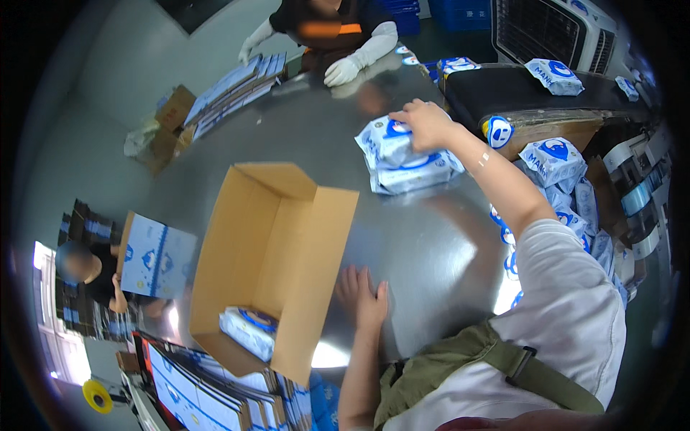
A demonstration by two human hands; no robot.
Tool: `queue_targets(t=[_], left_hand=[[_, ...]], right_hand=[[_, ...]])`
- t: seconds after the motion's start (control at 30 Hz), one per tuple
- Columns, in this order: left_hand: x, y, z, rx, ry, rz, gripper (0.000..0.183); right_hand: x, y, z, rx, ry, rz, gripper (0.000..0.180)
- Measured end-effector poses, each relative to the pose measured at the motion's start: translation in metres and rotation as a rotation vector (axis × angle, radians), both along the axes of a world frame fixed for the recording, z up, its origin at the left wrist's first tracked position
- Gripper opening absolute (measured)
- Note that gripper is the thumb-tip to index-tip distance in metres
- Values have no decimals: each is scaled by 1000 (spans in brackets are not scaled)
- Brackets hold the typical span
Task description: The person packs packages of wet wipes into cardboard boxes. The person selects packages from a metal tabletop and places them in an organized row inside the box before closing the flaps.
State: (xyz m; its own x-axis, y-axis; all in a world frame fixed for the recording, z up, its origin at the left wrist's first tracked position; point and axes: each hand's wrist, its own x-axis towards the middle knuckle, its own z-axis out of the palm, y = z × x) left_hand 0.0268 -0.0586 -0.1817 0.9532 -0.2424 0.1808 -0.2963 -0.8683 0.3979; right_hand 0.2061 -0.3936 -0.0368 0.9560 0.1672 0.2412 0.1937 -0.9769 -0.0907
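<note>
My right hand (431, 126) grips the top of the upper soft wipes pack (391, 137), its fingers bent over the white and blue wrapper. That pack sits on a lower wipes pack (415, 175), which lies on the metal table (426, 242). My left hand (366, 301) holds nothing; it rests on the table close to the right flap of an open cardboard box (275, 237), thumb apart from the fingers. Inside the box, at its near end, stands one wipes pack (249, 331) on edge.
Across the table is a co-worker's gloved hand (345, 70) beside flattened cartons (237, 91). Another person (99, 275) holds a printed carton (156, 258) at left. A black conveyor belt (485, 91) carries packs at right, above a heap of wipes packs (566, 199). More cartons (199, 390) stand near left.
</note>
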Motion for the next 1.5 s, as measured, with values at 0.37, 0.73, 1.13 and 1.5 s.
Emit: queue_targets(t=[0.37,0.73,1.13,1.5], left_hand=[[-90,3,23,-196,144,-300,74],[-81,-3,40,-318,-70,-112,91],[-102,47,112,296,28,-222,100],[-64,4,139,32,52,-467,87]], right_hand=[[-245,99,-25,-36,-118,155,104],[-51,49,-5,491,856,269,102],[-156,182,-27,355,937,679,114],[-171,61,-125,664,123,411,70]])
